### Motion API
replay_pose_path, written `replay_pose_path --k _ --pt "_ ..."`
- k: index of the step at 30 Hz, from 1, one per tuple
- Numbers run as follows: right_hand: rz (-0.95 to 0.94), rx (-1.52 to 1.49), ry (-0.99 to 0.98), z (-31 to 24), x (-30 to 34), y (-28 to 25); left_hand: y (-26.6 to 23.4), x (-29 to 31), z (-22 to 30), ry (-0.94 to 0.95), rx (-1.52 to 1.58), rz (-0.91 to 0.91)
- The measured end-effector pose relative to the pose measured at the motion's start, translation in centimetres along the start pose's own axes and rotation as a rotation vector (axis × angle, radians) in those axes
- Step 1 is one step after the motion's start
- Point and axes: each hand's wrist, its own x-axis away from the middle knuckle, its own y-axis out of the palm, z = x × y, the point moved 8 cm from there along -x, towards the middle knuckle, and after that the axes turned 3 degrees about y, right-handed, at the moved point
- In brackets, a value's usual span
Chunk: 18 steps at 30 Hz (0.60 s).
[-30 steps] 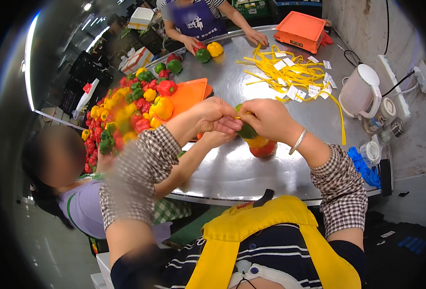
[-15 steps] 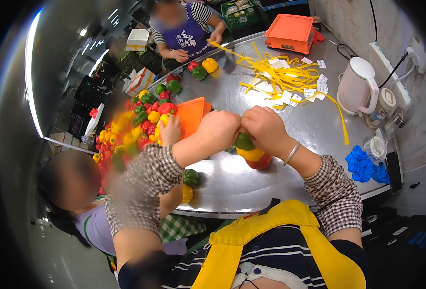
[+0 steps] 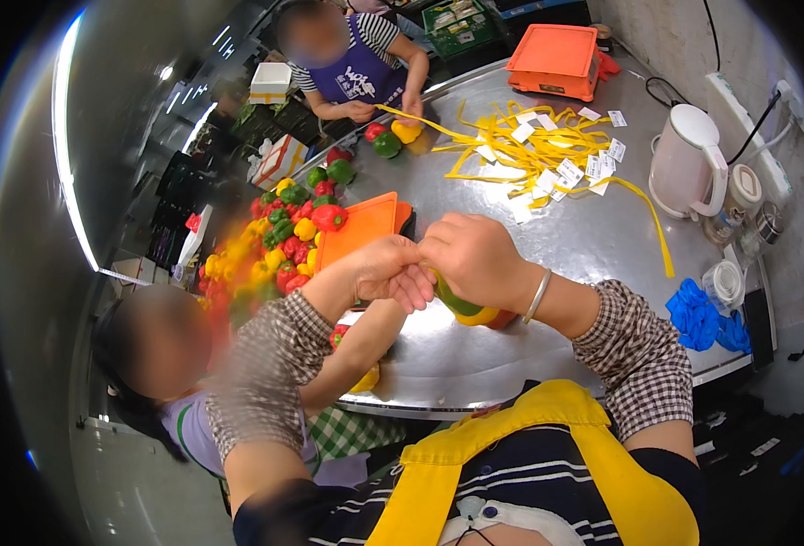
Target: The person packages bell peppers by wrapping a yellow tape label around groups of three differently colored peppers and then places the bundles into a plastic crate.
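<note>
In front of me is an upright-looking stack of bell peppers (image 3: pixel 476 314), green above yellow, with red-orange at the far side. My right hand (image 3: pixel 479 264) is closed over its top; what its fingers grip is hidden. My left hand (image 3: pixel 391 273) meets it at the fingertips, thumb pinched in against the right hand and the other fingers loosely extended, palm partly showing. Whatever is between the thumb and finger is too small to make out. Yellow tape strips (image 3: pixel 538 150) with white labels lie in a heap beyond my hands.
A pile of red, yellow and green peppers (image 3: pixel 283 238) and an orange tray (image 3: pixel 361 226) are at left. A co-worker's arm (image 3: pixel 356 346) reaches in beside mine. Across the table, another person (image 3: pixel 356 64) holds a yellow strip. An orange box (image 3: pixel 555 62), kettle (image 3: pixel 688 164) and blue gloves (image 3: pixel 693 314) stand right.
My left hand has turned and its fingers have loosened from a tight closed grip. My right hand stays closed over the peppers. The co-worker's arm at left has reached farther under my left forearm.
</note>
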Motion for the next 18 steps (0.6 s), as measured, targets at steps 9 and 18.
replay_pose_path --k 9,18 --pt "-0.019 0.132 -0.220 -4.5 0.1 0.6 -0.5 -0.6 -2.3 0.022 0.181 -0.011" --pt "-0.027 0.013 0.034 -1.3 4.3 0.3 0.8 1.1 -1.6 0.182 0.179 0.284"
